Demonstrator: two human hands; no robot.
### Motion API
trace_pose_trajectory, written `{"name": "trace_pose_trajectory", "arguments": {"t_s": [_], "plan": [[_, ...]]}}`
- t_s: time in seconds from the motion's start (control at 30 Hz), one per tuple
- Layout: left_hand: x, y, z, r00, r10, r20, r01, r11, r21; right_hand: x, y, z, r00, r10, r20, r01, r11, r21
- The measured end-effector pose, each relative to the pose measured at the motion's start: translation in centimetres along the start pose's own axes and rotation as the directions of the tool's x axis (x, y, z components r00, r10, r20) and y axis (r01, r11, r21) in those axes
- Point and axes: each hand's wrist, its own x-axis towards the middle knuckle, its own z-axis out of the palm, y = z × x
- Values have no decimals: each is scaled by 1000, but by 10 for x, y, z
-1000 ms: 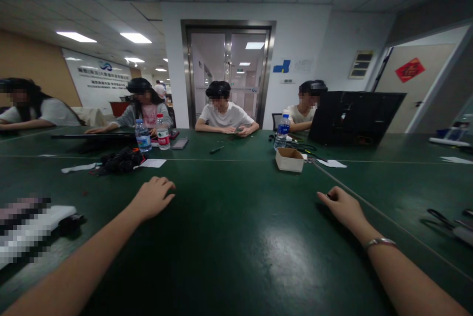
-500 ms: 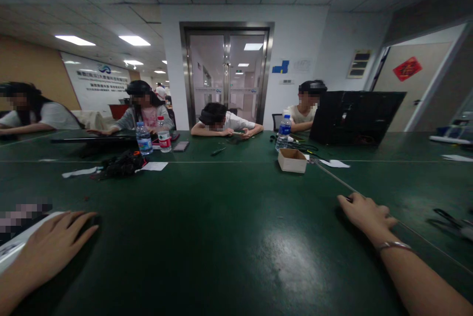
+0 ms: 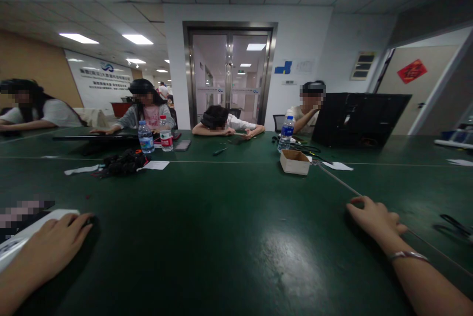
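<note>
At the lower left, my left hand (image 3: 51,247) rests beside and partly over a white flat box-like thing (image 3: 62,213). Its thumb and fingers are drawn together around something small and dark, too unclear to name. On the right of the green table (image 3: 207,237), my right hand (image 3: 377,220) is held low with its fingers curled and thumb against the forefinger. What lies in its grasp, if anything, is hidden. A bracelet (image 3: 409,256) circles the right wrist.
An open small carton (image 3: 294,165) stands mid-table near a water bottle (image 3: 286,134). Black tangled gear (image 3: 123,162), two more bottles (image 3: 146,137) and a screwdriver-like tool (image 3: 220,151) lie farther off. A large black monitor (image 3: 362,119) stands right. Several people sit opposite.
My left hand's fingers have drawn closer together, uncovering more of the white thing. My right hand appears slightly farther right and lower. The person behind the monitor has raised a hand to the face.
</note>
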Motion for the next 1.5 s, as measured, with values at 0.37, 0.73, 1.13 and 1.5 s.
{"name": "trace_pose_trajectory", "arguments": {"t_s": [0.37, 0.73, 1.13, 1.5], "plan": [[9, 70, 8, 990, 138, -9, -135, 984, 118, -35, -59, -30, 901, -258, -350, 239, 966, -96], [46, 349, 138, 999, -10, -33, -20, 612, -791, -144, -241, 37, 599, -759, 255, 369, 545, 753], [34, 371, 161, 999, 32, -18, -23, 183, -983, -148, -246, 65, 759, -650, 32, 341, 438, 832], [39, 339, 146, 997, 78, 18, 1, 217, -976, -127, -234, 71, 815, -573, 82, 217, 434, 874]]}}
